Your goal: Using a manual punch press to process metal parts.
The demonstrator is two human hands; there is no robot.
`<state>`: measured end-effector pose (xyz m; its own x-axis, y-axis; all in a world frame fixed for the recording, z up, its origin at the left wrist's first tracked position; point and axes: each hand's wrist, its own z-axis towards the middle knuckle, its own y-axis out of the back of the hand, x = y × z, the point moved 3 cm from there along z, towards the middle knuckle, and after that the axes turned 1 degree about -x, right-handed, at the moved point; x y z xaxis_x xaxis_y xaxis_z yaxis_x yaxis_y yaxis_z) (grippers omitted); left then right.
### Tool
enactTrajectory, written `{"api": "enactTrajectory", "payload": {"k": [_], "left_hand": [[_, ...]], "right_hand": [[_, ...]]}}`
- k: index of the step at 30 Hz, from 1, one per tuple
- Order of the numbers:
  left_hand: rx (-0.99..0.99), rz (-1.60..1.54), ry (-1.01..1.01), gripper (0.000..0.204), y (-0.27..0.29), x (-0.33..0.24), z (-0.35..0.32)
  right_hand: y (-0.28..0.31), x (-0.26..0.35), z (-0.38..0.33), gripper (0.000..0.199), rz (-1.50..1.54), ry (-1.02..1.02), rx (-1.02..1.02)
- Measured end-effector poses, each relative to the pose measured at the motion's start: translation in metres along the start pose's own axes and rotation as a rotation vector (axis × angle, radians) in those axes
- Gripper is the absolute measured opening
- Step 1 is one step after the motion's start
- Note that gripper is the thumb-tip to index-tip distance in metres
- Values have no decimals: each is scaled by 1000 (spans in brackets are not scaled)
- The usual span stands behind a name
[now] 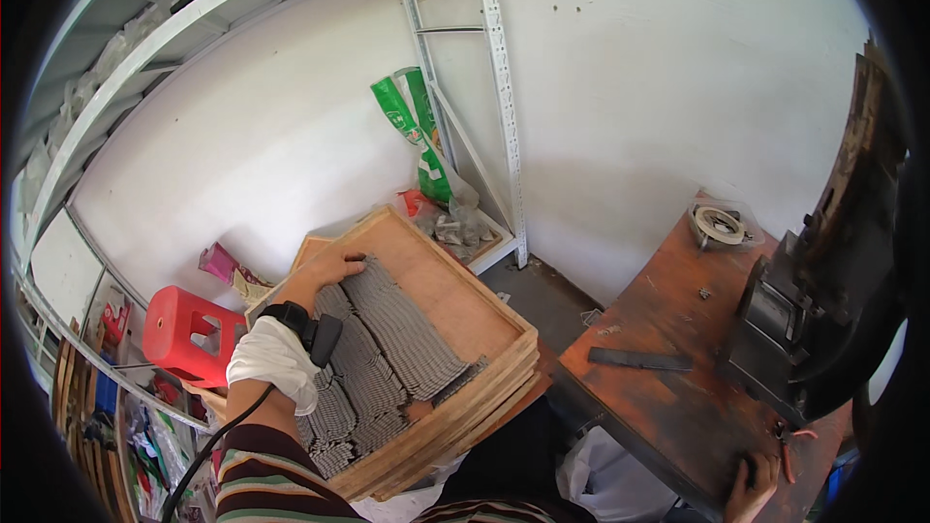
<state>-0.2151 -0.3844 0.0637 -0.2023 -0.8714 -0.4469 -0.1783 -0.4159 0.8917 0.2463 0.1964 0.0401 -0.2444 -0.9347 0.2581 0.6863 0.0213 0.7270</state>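
A shallow wooden tray (426,266) holds rows of small grey ridged pieces (397,329) packed side by side, of a kind I cannot make out. My left hand (331,271) reaches over the tray's left side. Its fingers are closed on the far end of one grey row. A white cloth cuff and a black strapped device (308,329) cover that wrist. At the lower right, my right hand (754,486) rests on the rust-brown worktable (639,315), fingers bent and apart, holding nothing visible. Beside it lie red-handled pliers (789,455).
More wooden trays are stacked below the top one. A red plastic stool (189,334) stands left, near metal shelving (499,87). A dark machine (804,320) rises from the worktable. A flat dark bar (639,359) and a tape roll (719,225) lie on it.
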Motion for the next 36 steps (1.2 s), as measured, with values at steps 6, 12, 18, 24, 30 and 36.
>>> {"api": "enactTrajectory", "payload": {"k": [6,12,18,24,30,36], "left_hand": [[35,238,232,41,12,7,15],[-99,286,42,36,4,4,10],[95,67,25,41,16,11,12],[49,-12,72,45,16,38,24],[-2,125,4,44,13,20,12],[-50,192,65,48,13,-6,11]], "right_hand": [[-5,6,4,12,-46,27,-8],[-8,3,1,10,-50,-51,42],[-6,9,6,10,-57,-27,38],[-7,7,4,11,-51,-23,49],[-9,2,1,12,-92,-13,22],[-9,1,1,12,-110,5,46]]}}
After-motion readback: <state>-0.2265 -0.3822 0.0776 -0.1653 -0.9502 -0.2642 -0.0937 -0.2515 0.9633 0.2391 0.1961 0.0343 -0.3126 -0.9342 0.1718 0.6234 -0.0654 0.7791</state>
